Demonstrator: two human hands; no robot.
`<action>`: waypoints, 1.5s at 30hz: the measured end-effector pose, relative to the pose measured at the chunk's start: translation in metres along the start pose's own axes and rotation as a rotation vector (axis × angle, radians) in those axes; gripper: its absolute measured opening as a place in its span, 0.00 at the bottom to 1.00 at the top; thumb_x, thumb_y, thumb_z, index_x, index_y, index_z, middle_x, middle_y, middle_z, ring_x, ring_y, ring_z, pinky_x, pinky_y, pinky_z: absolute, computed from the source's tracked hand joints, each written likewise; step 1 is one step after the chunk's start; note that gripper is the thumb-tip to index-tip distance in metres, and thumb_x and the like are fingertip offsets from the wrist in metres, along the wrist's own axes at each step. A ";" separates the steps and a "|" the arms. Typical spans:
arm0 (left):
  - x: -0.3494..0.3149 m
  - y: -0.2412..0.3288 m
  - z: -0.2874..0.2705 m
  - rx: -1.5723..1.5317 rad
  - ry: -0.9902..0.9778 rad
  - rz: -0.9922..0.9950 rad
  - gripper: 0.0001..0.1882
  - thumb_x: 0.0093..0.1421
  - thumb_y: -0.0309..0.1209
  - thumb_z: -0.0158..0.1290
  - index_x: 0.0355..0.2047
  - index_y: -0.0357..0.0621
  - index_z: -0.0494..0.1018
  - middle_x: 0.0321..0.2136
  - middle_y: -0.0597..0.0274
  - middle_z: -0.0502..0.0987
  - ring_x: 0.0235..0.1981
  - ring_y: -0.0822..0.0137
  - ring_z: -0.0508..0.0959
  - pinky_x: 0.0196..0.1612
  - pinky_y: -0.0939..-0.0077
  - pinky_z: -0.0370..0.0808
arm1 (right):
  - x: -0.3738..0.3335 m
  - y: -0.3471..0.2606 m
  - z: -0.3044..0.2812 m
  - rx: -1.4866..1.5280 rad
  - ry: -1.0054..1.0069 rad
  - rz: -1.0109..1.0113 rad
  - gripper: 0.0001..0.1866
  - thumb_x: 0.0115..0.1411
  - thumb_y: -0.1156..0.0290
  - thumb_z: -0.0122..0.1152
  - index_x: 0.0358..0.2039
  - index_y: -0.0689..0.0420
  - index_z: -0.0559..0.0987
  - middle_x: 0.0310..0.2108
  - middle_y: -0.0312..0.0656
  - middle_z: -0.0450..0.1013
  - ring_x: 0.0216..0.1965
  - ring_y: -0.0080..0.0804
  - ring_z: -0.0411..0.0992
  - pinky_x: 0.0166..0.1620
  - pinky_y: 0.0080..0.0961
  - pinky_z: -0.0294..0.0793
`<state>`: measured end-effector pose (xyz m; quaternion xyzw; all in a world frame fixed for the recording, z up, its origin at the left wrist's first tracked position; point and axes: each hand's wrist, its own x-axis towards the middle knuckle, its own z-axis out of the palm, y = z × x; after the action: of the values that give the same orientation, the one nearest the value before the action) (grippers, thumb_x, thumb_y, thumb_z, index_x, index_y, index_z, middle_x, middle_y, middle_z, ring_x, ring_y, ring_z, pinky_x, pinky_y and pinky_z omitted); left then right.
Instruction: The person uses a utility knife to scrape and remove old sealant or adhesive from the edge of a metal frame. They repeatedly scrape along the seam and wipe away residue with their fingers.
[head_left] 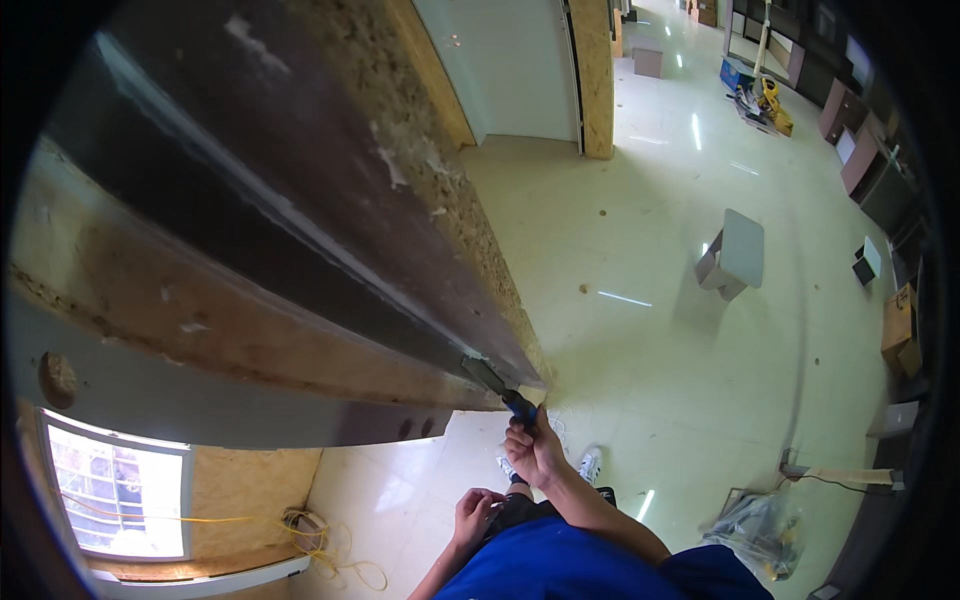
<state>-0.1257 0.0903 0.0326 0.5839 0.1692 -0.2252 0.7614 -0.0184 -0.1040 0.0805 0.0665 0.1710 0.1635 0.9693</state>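
Scraping near the panel's (340, 185) end seems in hand, right grip (534, 447) round a scraper (510, 398), left grip's (474, 514) state unclear; next calls for steady pressure.

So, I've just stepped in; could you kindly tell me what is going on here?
A person is working with a flat-bladed scraper at a large dark panel. The right grip is closed on the handle, and the blade appears to lie against the panel near the lower end of a whitish strip. The left grip is low by the dark shorts, fingers curled; I cannot tell whether it holds anything.
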 end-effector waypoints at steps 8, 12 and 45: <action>0.009 0.000 0.001 0.000 -0.074 0.036 0.04 0.66 0.24 0.44 0.38 0.35 0.67 0.37 0.50 0.77 0.40 0.63 0.78 0.44 0.72 0.76 | 0.000 0.013 -0.001 0.064 -0.029 0.020 0.28 0.65 0.45 0.45 0.33 0.62 0.71 0.23 0.36 0.65 0.20 0.20 0.56 0.25 0.16 0.56; 0.001 -0.004 -0.005 -0.007 -0.024 0.008 0.04 0.65 0.23 0.44 0.37 0.35 0.67 0.38 0.49 0.77 0.41 0.63 0.78 0.44 0.72 0.76 | 0.004 0.006 0.000 0.109 -0.039 0.020 0.27 0.65 0.45 0.45 0.33 0.62 0.71 0.24 0.36 0.66 0.21 0.19 0.56 0.26 0.17 0.57; -0.002 -0.003 -0.001 -0.015 -0.083 -0.038 0.05 0.65 0.24 0.43 0.37 0.36 0.69 0.38 0.51 0.78 0.39 0.66 0.77 0.45 0.73 0.76 | 0.002 0.003 0.044 -0.142 -0.074 -0.067 0.23 0.64 0.46 0.49 0.37 0.56 0.71 0.24 0.36 0.68 0.21 0.22 0.59 0.27 0.20 0.59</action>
<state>-0.1289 0.0907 0.0305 0.5651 0.1504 -0.2624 0.7676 -0.0018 -0.1040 0.1214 -0.0020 0.1253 0.1399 0.9822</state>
